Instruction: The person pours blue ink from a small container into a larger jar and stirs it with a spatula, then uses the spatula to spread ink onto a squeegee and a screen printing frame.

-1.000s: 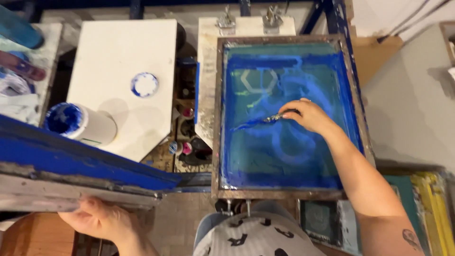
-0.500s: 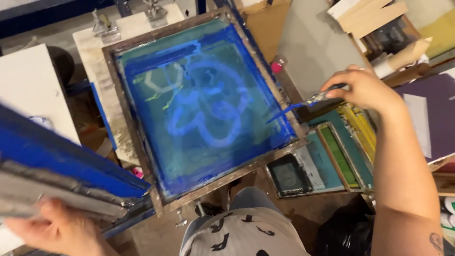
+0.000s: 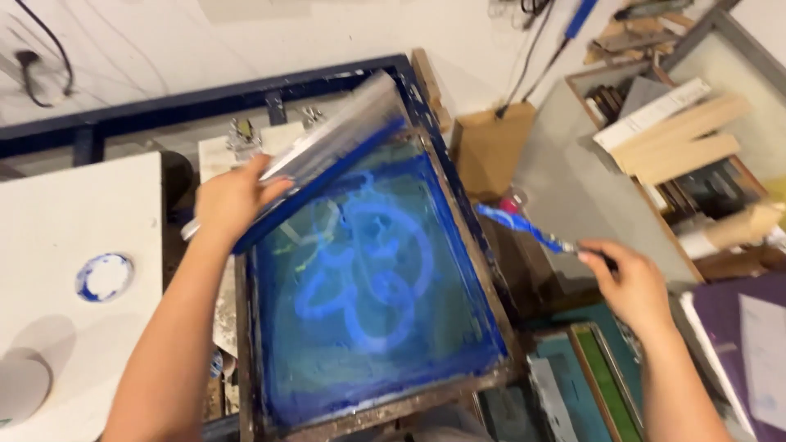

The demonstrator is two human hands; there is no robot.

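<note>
A wooden-framed printing screen (image 3: 491,323) lies in the middle, its mesh smeared with blue ink in looping strokes. My left hand (image 3: 229,200) grips a long metal squeegee (image 3: 327,151) with a blue blade, held tilted over the screen's far left corner. My right hand (image 3: 630,282) is off the screen's right side and holds a thin spatula (image 3: 524,229) coated in blue ink, its tip pointing toward the frame's right edge.
A white board (image 3: 65,245) with a blue-rimmed lid (image 3: 104,277) lies at left. A cardboard box (image 3: 487,147) stands behind the screen. Shelves with wooden strips (image 3: 688,135) are at right. More framed screens (image 3: 598,376) lean below my right hand.
My left hand has lifted the squeegee from the near left up over the screen's far corner. My right hand has drawn the inked spatula off the mesh to the right.
</note>
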